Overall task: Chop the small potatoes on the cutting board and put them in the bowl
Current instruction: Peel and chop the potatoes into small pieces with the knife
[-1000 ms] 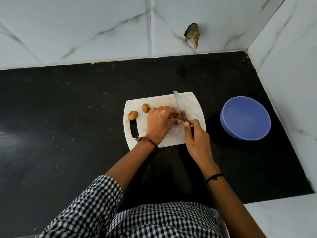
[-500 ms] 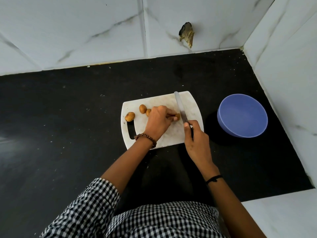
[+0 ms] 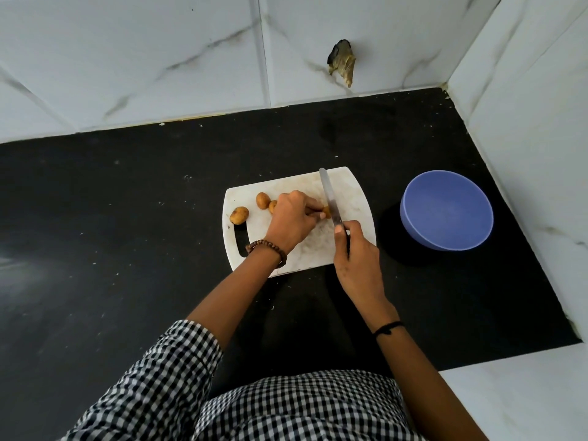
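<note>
My left hand [image 3: 291, 222] pinches one of four small tan potatoes [image 3: 325, 212] on one white rounded plastic board [image 3: 350, 198]; my right hand [image 3: 358, 256] grips one steel knife [image 3: 328, 197].

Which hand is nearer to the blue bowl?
Right. The right hand, gripping the knife, is left of the blue bowl; the left hand, holding a potato, is farther left.

I work in a kitchen, at the back right corner of a black stone countertop [image 3: 127, 249] walled by white marble-look tiles [image 3: 127, 58]. On it lie a white cutting board [image 3: 350, 192] with small potatoes [image 3: 239, 215], a knife [image 3: 329, 198] and a blue bowl [image 3: 445, 211]: cooking gear.
</note>
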### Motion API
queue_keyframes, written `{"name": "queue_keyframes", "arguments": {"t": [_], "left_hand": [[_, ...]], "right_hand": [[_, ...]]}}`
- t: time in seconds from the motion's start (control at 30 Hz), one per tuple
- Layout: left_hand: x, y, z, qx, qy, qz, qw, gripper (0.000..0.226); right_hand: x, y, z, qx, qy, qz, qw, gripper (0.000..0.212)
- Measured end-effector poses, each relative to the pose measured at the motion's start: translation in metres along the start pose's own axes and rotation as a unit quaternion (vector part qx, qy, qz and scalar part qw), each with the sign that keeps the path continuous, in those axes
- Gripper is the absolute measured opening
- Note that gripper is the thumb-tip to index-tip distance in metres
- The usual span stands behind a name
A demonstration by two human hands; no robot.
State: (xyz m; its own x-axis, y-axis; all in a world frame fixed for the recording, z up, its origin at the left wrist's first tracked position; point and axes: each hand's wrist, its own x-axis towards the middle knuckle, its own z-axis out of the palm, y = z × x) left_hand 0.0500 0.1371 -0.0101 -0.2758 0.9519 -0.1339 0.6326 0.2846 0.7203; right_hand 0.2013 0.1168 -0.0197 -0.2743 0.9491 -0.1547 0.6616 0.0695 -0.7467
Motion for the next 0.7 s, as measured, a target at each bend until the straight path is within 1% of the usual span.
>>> {"name": "queue_keyframes", "arguments": {"t": [0.23,0.37,0.57,0.7], "left_hand": [[-0.0005,0.0045,0.0011,0.039,0.002,0.021,0.999,0.019],[-0.0006,0.0059,0.0039,0.062,0.010,0.030,0.998,0.019],[-0.0003,0.0096,0.0073,0.067,0.019,0.043,0.997,0.018],[0.0007,0.0103,0.0079,0.056,0.019,0.033,0.998,0.018]], "right_hand": [[-0.0014,0.0047,0.0079,-0.047,0.010,-0.016,0.999,0.027],[0.0005,0.0033,0.0105,-0.076,0.010,-0.012,0.997,0.032],[0.0020,0.0048,0.0051,-0.069,0.007,-0.002,0.998,0.032],[0.0046,0.0036,0.0048,-0.094,0.015,-0.013,0.995,0.034]]}}
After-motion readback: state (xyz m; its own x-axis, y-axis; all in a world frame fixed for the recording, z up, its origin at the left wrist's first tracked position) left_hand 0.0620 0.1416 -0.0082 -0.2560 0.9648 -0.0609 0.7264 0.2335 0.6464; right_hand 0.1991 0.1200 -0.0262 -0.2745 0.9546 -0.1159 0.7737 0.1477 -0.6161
